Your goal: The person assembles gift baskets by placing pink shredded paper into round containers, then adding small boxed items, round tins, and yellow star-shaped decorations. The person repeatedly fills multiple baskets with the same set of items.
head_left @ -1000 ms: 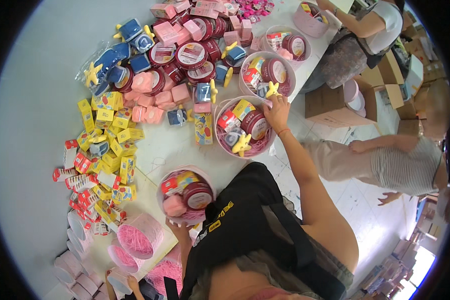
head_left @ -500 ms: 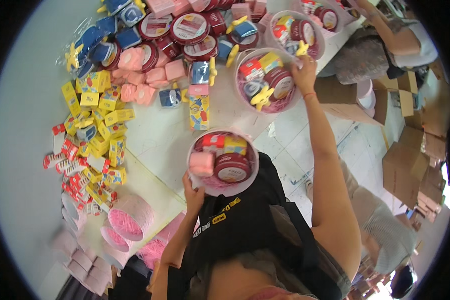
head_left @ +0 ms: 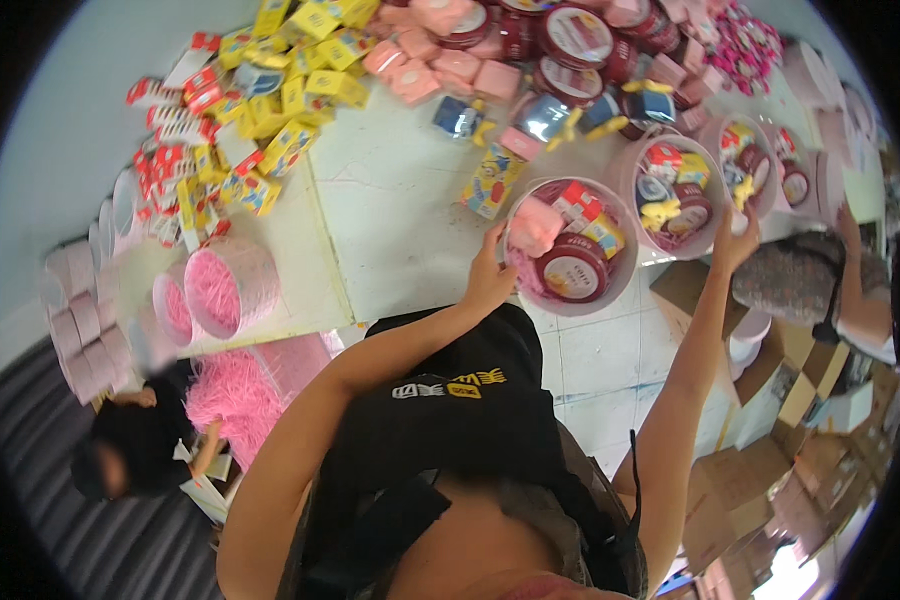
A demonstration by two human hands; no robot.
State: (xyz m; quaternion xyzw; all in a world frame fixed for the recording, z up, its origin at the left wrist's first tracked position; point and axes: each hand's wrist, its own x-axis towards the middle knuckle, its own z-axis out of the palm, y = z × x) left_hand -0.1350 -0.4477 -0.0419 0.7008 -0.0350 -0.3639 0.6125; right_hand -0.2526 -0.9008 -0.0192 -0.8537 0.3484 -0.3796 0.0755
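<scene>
My left hand (head_left: pixel 490 270) is closed on the left rim of a round pale pink bucket (head_left: pixel 622 272) at the table's near edge. In that bucket lie a pink wrapped block (head_left: pixel 536 226), a red-and-white box (head_left: pixel 578 204), a yellow box (head_left: pixel 606 238) and a dark red round tub (head_left: pixel 573 270) on pink shredded paper. My right hand (head_left: pixel 736 240) grips the right rim of a second pink bucket (head_left: pixel 626 176) just beyond it. This one holds similar boxes, a tub and a blue pack with a yellow star-shaped piece (head_left: pixel 660 214).
More filled buckets (head_left: pixel 767 190) stand to the right, near another person's hand (head_left: pixel 848 228). Yellow boxes (head_left: pixel 320 90), red-and-white boxes (head_left: pixel 170 165) and dark red tubs (head_left: pixel 575 38) are heaped along the back. Left are buckets of pink shred (head_left: pixel 232 290); a person crouches beside loose pink shred (head_left: pixel 232 400).
The view has turned left. My left hand has brought its bucket rightward, close beside the one my right hand holds. My right hand keeps its grip on the second bucket.
</scene>
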